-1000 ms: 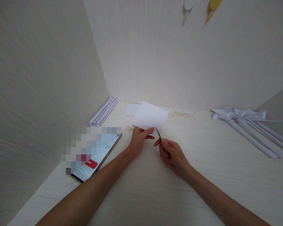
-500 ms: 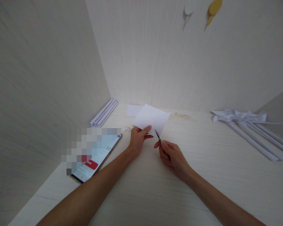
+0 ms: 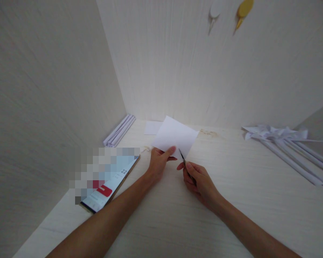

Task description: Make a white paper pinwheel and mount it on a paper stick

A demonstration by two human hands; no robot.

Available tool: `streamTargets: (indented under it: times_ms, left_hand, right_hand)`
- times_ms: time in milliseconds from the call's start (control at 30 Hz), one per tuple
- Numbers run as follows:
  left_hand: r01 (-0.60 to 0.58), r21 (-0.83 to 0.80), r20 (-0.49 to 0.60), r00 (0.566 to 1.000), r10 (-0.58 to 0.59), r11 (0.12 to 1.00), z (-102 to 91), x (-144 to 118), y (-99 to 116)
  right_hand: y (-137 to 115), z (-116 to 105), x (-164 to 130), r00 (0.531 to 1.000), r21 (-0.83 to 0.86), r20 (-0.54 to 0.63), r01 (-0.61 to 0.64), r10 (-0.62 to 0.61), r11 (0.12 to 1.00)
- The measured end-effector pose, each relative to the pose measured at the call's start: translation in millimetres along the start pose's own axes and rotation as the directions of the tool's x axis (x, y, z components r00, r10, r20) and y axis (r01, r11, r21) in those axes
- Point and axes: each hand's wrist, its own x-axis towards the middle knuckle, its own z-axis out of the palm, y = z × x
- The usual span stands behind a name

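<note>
My left hand [image 3: 159, 162] pinches the near edge of a white sheet of paper [image 3: 176, 135], holding it tilted up off the pale wooden desk [image 3: 199, 215]. In my right hand [image 3: 198, 180] is a pair of small scissors [image 3: 183, 162], whose dark blades point up at the paper's lower edge just right of my left thumb. The blade tips touch or nearly touch the paper. The scissor handles are hidden inside my fingers.
A phone [image 3: 107, 179] lies at the left, partly blurred. Rolled white paper tubes [image 3: 118, 130] rest in the back left corner and a small white paper piece [image 3: 152, 127] behind the sheet. Paper pinwheels on sticks [image 3: 285, 143] lie at the right. Two hooks [image 3: 242, 10] hang on the back wall.
The sheet has tipped slightly, its right corner moving further right. Both hands have stayed close together, with the scissors still at the paper's lower edge.
</note>
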Motion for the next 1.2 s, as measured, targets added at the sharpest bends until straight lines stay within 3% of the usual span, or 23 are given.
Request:
streamTargets:
  times_ms: [1200]
  left_hand:
    - [0.012,0.008,0.011,1.0,-0.012,1.0,0.4,-1.2,-1.5]
  right_hand:
    - [0.5,-1.1,-1.6,0.999,-0.022,-0.017,0.036,-0.036,0.999]
